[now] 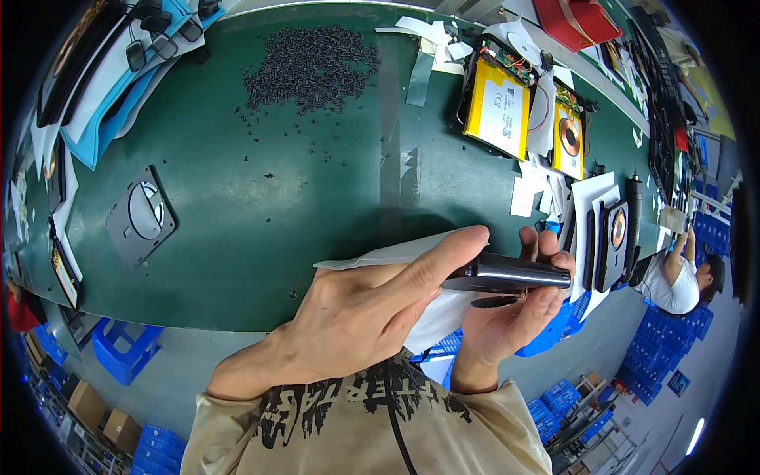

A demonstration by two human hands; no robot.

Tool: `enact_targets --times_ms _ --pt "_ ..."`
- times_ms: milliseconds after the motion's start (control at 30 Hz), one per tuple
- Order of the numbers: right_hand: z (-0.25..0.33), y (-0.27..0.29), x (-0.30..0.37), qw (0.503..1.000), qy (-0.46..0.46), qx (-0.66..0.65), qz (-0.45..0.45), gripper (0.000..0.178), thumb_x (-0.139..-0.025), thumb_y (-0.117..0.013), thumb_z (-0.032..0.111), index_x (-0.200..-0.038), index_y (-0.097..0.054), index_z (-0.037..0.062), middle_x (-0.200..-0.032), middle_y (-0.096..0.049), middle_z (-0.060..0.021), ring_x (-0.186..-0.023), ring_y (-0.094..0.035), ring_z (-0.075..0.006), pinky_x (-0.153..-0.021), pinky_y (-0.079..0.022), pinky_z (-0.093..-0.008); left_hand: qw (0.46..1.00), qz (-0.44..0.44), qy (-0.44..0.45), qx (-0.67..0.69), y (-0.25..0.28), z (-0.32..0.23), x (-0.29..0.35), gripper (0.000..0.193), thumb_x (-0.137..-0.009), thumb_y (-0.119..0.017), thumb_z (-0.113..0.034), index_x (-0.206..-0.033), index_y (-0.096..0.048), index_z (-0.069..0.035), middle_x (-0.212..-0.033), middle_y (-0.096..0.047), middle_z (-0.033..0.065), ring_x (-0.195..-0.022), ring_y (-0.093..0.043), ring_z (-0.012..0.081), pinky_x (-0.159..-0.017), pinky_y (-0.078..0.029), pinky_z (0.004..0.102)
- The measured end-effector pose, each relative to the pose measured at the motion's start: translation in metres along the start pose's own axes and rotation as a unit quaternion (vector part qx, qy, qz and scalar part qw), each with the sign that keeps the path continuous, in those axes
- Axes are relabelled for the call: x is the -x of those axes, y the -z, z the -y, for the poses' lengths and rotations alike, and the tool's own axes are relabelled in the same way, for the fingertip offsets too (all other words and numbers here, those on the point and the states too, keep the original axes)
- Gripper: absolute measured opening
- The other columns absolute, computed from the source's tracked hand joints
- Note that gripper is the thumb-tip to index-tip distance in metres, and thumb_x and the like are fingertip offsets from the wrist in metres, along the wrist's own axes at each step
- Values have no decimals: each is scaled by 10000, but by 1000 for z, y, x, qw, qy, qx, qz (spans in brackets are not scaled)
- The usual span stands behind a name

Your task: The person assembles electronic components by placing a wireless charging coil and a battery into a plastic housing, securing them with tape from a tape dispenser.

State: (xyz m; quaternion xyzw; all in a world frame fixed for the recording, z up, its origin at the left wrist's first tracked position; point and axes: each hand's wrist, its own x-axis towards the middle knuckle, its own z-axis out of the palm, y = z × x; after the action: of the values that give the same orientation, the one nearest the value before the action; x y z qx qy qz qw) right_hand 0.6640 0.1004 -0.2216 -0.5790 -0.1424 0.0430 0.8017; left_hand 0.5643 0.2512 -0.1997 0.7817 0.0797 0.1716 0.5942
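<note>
Both my hands hold a slim, glossy black power bank (pixel 518 274) edge-on, just above the table's near edge. My left hand (pixel 340 317) is closed at its left end, one finger stretched along the top and others bent below. My right hand (pixel 503 328) grips the right end, with its fingertips on the far side and its thumb on the near side. A white sheet (pixel 388 252) lies behind and under my left hand, partly hidden by it. Below the power bank shows a small dark oval piece (pixel 494 302); I cannot tell whether it is attached.
Black screws (pixel 313 67) lie heaped at the back of the green table (pixel 301 206). Opened units with yellow batteries (pixel 499 107) sit at the back right, near a black screwdriver (pixel 634 214). A grey plate (pixel 141 218) lies left. One co-worker (pixel 677 281) sits at the right.
</note>
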Motion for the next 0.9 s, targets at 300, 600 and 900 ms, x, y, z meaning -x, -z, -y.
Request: enact_targets --times_ms 300,600,900 --pt "-1 0 3 999 27 1 45 404 -957 -662 307 -1156 -452 26 -1213 -606 -226 -1246 -541 -390 -769 -664 -419 997 0 -31 -69 -4 2 -1 548 -792 -784 0 -1286 -547 21 -1192 -685 167 -912 -735 283 -719 -603 315" --pt "-6 -3 4 997 49 -18 65 362 -962 -658 272 -1143 -462 29 -1263 -587 -262 -1282 -512 -425 -755 -666 -425 992 -20 -76 -103 -6 6 0 578 -751 -823 -20 -1264 -560 4 -1119 -705 167 -795 -737 276 -690 -603 338" --pt "-3 3 0 988 68 12 140 394 -989 -601 366 -1213 -503 57 -1313 -580 -242 -1264 -541 -382 -1077 -426 -476 989 -58 -87 -101 -11 3 -3 631 -691 -883 -72 -1237 -575 -5 -1060 -716 166 -899 -744 284 -746 -613 343"
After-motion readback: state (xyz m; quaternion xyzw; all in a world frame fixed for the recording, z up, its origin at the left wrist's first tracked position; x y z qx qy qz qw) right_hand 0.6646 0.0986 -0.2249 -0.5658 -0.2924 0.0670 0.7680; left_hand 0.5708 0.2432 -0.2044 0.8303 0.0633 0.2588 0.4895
